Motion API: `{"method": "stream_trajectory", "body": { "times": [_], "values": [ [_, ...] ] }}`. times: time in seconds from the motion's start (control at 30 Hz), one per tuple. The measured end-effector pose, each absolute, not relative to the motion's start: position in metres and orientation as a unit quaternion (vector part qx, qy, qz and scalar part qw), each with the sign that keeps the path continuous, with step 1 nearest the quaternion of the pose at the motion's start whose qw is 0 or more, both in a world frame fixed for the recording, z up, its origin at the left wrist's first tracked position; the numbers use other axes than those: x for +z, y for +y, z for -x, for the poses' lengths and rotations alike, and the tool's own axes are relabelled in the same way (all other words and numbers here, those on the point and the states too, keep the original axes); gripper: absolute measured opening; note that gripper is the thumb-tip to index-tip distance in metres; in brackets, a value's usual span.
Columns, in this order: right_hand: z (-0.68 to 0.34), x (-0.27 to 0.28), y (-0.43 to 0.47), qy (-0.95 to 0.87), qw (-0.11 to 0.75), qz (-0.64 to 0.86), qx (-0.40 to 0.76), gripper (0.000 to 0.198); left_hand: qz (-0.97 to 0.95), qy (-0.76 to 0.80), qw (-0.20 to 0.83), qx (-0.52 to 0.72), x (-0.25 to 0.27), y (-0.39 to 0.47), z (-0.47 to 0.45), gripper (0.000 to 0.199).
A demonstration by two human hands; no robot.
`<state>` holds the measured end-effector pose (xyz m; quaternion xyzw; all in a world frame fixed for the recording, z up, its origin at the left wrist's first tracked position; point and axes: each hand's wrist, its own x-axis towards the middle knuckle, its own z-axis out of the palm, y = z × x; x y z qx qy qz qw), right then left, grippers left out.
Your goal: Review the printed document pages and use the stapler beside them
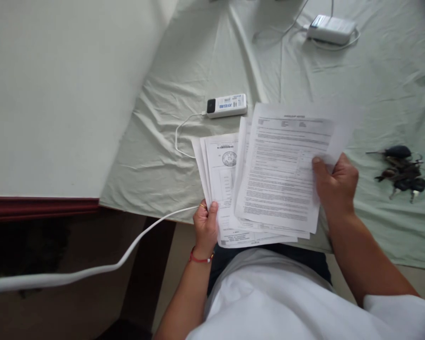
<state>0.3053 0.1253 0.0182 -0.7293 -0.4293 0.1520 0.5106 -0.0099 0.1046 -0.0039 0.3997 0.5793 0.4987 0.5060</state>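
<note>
My left hand (206,225) pinches the left edge of a fanned stack of printed papers (222,189), thumb on top. One sheet in that stack bears a round dark stamp (229,158). On the right, my right hand (336,182) grips printed sheets (279,165), thumb on the front and fingers hidden behind. These sheets overlap the left stack and cover much of it. Dense lines of small text fill the top sheet, too small to read. Both bunches are held just over the table's near edge, in front of my body.
A white power bank (227,106) with a cable lies beyond the papers on the pale green tablecloth (184,75). Another white device (331,29) with cables sits at the back right. A bunch of keys (400,170) rests right of my right hand. A white cable (127,257) crosses lower left.
</note>
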Motion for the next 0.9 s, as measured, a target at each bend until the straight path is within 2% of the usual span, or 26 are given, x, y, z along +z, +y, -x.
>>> {"method": "stream_trajectory", "body": {
  "times": [0.5,0.7,0.9],
  "values": [
    [-0.302,0.018,0.127,-0.406,0.527,0.707,0.24,0.032,-0.397,0.582,0.495,0.508,-0.001,0.105,0.008,0.031],
    [-0.294,0.015,0.125,-0.429,0.497,0.684,0.319,0.034,-0.392,0.594,0.487,0.506,-0.002,0.107,0.007,0.035],
    [-0.286,0.027,0.123,-0.489,0.421,0.695,0.319,0.034,-0.376,0.584,0.494,0.523,-0.002,0.107,0.007,0.037]
  ]
}}
